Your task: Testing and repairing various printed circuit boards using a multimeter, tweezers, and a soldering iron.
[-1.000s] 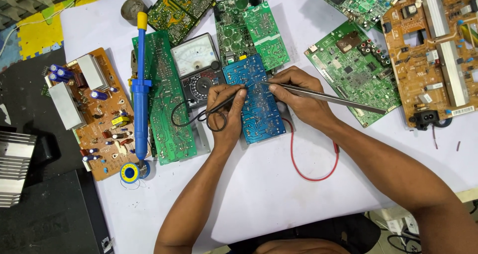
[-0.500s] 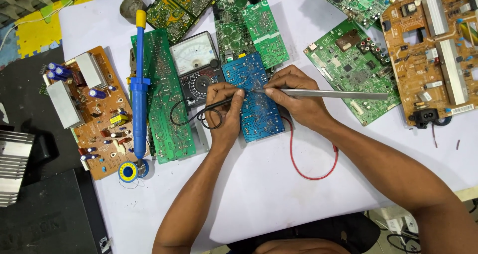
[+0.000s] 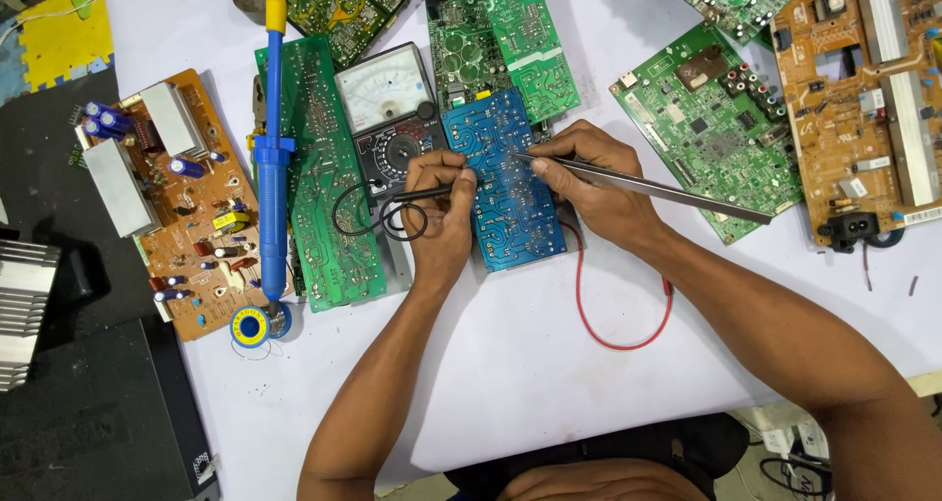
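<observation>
A blue circuit board [image 3: 510, 211] lies solder side up on the white table [image 3: 510, 364]. My left hand [image 3: 440, 211] rests on the board's left edge, pinching a black probe [image 3: 424, 194] whose black lead [image 3: 358, 216] loops to the left. My right hand [image 3: 594, 182] rests on the board's right edge. It grips a long thin metal tool like tweezers [image 3: 677, 192], whose tip touches the board's upper middle. An analog multimeter [image 3: 391, 113] sits just left of the blue board.
A blue desoldering pump [image 3: 271, 158] lies across a long green board [image 3: 329, 216], with a solder spool [image 3: 250, 326] below it. An orange board [image 3: 191, 216] sits at left, more boards [image 3: 711, 123] [image 3: 868, 99] at right. A red lead [image 3: 620, 334] curls below my right wrist.
The metal tool's tip has shifted slightly on the blue board and its angle has changed a little. Both hands stay almost in place.
</observation>
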